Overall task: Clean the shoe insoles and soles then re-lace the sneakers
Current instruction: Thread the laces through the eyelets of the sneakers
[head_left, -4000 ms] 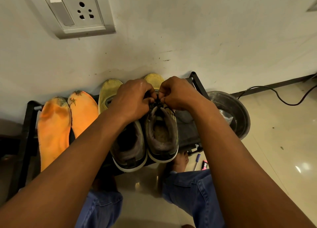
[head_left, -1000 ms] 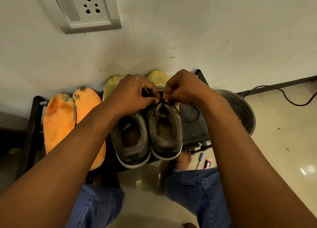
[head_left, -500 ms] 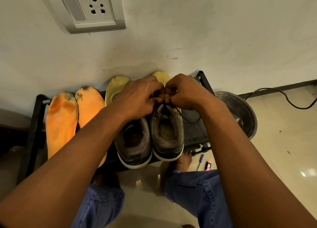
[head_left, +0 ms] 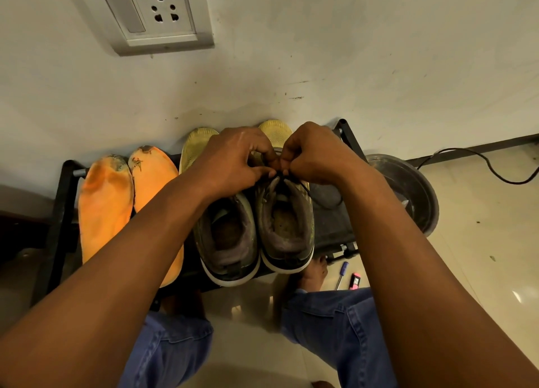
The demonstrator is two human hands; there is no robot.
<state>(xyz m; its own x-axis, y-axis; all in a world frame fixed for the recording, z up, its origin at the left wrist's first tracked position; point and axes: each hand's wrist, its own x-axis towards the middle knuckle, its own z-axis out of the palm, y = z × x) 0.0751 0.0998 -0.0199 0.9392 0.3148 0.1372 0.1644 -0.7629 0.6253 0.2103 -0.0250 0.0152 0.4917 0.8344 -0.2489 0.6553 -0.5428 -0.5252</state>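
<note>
Sneakers side by side on a black rack (head_left: 65,189) against the wall, heels toward the camera: left sneaker (head_left: 226,236), right sneaker (head_left: 287,224). Yellow toes point at the wall. Both openings look dirty inside.

Left hand (head_left: 233,161) and right hand (head_left: 316,154) meet over the right sneaker's tongue area, fingertips touching. Both have fingers curled, pinching the black lace (head_left: 297,183) at the top of that shoe. A loop of lace trails off to the right onto the rack fabric.

Two orange insoles (head_left: 105,206) lie flat on the rack left of the sneakers, touching each other, with dark grime at the toe ends.

Dark round basin (head_left: 408,189) on the floor just right of the rack. Small screwdriver (head_left: 341,274) and pink item (head_left: 355,280) on the floor near the rack's right foot. Black cable (head_left: 495,169) runs along the far right floor. Wall socket (head_left: 151,11) top left. Blue jeans and a bare foot near bottom.
</note>
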